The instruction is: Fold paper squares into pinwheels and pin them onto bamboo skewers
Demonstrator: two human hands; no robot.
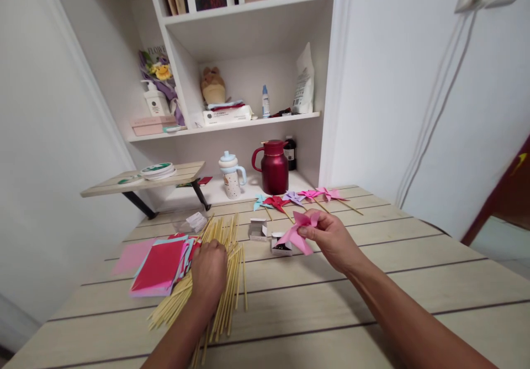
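My right hand pinches a pink paper pinwheel between thumb and fingers, above the table. No stick shows on this pinwheel. On the left, my left hand rests on a loose pile of thin wooden sticks, its fingers curled down among them. The fingertips are hidden, so what they grip does not show. Just below the held pinwheel stands a small open box with dark bits inside. Another small open white box is to its left. Farther back lies a row of several finished pinwheels on sticks, including a red one.
Left of the sticks lies a stack of coloured paper sheets. Behind are a red jug and a speckled cup. A small raised shelf carries rolls of tape. White shelving rises at the back.
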